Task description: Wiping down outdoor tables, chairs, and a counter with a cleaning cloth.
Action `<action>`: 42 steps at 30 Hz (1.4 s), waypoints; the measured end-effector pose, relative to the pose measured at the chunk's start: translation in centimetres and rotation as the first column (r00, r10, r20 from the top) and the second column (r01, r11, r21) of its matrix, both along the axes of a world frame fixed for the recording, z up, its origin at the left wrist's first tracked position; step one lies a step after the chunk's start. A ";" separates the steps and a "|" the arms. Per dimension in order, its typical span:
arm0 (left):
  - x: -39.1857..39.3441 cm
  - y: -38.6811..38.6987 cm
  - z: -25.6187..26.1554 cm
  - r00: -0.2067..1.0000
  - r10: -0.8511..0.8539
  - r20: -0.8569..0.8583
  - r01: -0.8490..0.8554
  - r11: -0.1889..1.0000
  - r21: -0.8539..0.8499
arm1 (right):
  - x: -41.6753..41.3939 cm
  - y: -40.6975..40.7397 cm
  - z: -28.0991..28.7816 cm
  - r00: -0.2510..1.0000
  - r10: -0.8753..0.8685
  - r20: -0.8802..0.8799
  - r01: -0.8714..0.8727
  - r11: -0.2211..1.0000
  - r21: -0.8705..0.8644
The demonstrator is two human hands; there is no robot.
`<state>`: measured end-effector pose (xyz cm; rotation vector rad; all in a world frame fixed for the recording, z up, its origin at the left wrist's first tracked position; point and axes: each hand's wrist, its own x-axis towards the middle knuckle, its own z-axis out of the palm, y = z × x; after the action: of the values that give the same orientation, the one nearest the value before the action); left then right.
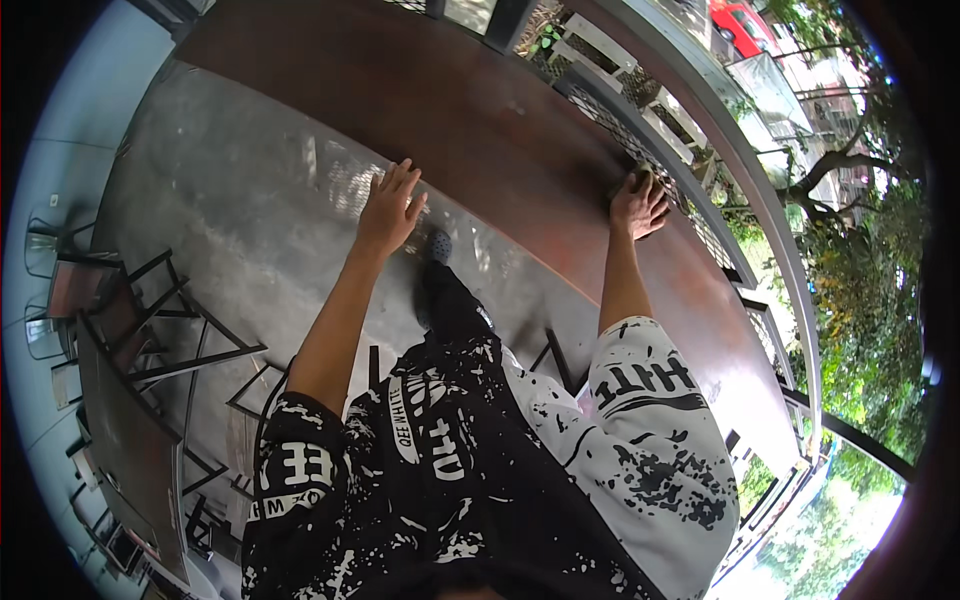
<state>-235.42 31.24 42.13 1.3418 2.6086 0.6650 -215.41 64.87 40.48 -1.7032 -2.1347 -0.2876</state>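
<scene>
A long dark reddish-brown counter top [480, 112] runs diagonally before me, beside the mesh-panelled railing. My right hand [640, 204] is at its far edge, against a small greenish-brown thing [643, 174] that mostly hides behind the fingers; what it is, I cannot tell. The fingers are bent over it, and a dark shadow or reflection lies on the surface beside the hand. My left hand [390, 210] hovers near the counter's near edge, above the grey floor as seen from here. Its fingers are spread apart and it holds nothing.
A metal railing with mesh [622, 127] borders the counter, with pale planter-like frames [600, 41] beyond. Grey concrete floor [247, 172] lies to the left. Dark tables [135, 457], chairs and black metal legs [202, 345] stand at the lower left. My shoe [439, 246] is below the counter edge.
</scene>
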 end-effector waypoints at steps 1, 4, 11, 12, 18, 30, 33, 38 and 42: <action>-0.9 -0.3 0.2 0.999 0.036 0.019 -0.037 0.999 0.025 | -1.1 0.3 -0.3 0.995 -0.099 0.025 0.099 0.995 0.019; -3.8 -0.7 0.2 0.994 0.105 0.018 -0.106 0.991 0.076 | -6.5 -1.9 -0.6 0.999 0.043 -0.019 -0.042 0.998 0.054; -9.1 -1.5 -1.0 0.974 0.226 0.029 -0.227 0.973 0.033 | -14.6 -14.9 1.9 0.282 0.959 0.042 -0.927 0.283 -0.245; -9.5 -1.7 -1.0 0.969 0.245 0.019 -0.245 0.969 0.013 | -14.8 -14.5 2.5 0.208 0.978 -0.030 -0.938 0.191 -0.288; -11.2 -2.7 -0.1 0.979 0.206 -0.010 -0.206 0.978 -0.015 | -20.3 -6.0 1.5 0.646 0.762 -0.043 -0.763 0.643 -0.065; -17.6 -1.2 -0.5 0.989 0.134 -0.061 -0.126 0.985 0.116 | -17.7 -19.3 4.9 0.509 0.847 -0.155 -0.847 0.460 -0.266; -20.4 -1.9 -0.7 0.990 0.089 -0.111 -0.079 0.993 0.084 | -12.4 -17.9 4.6 0.536 0.837 -0.113 -0.812 0.474 -0.341; -26.3 -1.3 -0.9 0.994 0.032 -0.109 -0.030 0.999 0.021 | -1.4 -9.9 1.9 0.989 0.150 0.014 -0.149 0.987 -0.060; -27.4 -0.5 -1.1 0.995 0.005 -0.099 -0.002 1.000 0.023 | 3.1 -8.5 0.7 0.921 -0.386 0.056 0.388 0.921 -0.027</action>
<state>-262.81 30.73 41.08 1.4117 2.6882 0.6468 -212.31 56.40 41.22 -2.1574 -1.8285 -0.4051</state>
